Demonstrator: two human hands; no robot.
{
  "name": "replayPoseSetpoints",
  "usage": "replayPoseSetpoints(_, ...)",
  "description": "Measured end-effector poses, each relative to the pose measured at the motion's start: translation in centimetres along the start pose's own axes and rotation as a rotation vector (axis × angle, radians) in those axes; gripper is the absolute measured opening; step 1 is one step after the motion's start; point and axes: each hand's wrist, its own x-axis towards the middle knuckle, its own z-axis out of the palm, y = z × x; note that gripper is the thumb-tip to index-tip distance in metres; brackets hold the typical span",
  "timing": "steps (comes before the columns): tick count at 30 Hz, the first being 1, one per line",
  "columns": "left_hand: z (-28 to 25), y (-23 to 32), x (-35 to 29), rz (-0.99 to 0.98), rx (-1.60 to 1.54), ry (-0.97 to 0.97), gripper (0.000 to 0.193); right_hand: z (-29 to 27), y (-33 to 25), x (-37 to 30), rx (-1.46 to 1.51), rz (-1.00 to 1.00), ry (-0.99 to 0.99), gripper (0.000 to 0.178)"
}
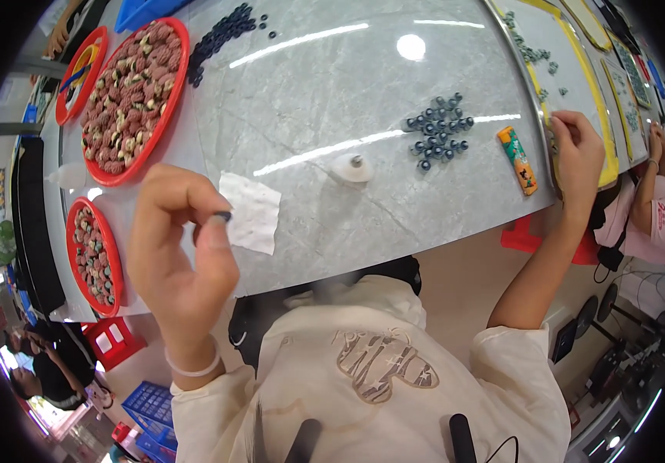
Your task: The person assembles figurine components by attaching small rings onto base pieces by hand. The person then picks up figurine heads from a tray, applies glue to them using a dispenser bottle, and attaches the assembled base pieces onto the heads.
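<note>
My left hand [182,231] is raised over the table's left part. Its thumb and forefinger pinch a small dark bead-like piece [223,216]. Below it lies a creased white sheet of paper [259,220]. My right hand [579,154] reaches to the near edge of a yellow-bordered tray [606,123], fingers closed; whatever they may hold is hidden. Between the hands stands a small white bottle with a narrow tip [351,170]. Farther right is a cluster of dark blue-green round pieces [440,131], and beside my right hand lies an orange-and-green tube-shaped packet [517,160].
A large red basin [183,85] of reddish, knobbly pieces and a smaller red basin [118,266] line the left side. Loose dark rings [220,38] lie at the back beside a blue bin [143,14]. At far right, a co-worker's arm [649,177] is near other trays.
</note>
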Motion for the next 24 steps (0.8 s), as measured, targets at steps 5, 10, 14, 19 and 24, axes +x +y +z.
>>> replayPoseSetpoints(5,2.2,-0.9,-2.2,-0.034,-0.345,0.030,0.015,-0.6,-3.6,-2.6,0.623,0.024,0.155,0.015)
replayPoseSetpoints(10,4.2,-0.6,-2.8,-0.025,-0.524,-0.006,0.019,0.7,-9.2,-6.1,1.093,-0.160,-0.168,0.014)
replayPoseSetpoints(14,4.6,-0.9,-3.0,0.073,-0.486,0.005,0.021,3.7,-13.7,-8.9,1.324,-0.293,-0.548,0.018)
replayPoseSetpoints(19,4.7,-0.9,-3.6,0.143,-0.361,0.084,0.023,4.2,-17.5,-11.0,1.591,0.124,-0.689,0.028)
replayPoseSetpoints(24,4.4,-0.9,-3.4,0.294,-0.180,0.140,0.027,4.5,-18.1,-11.2,1.530,0.102,-0.657,0.028)
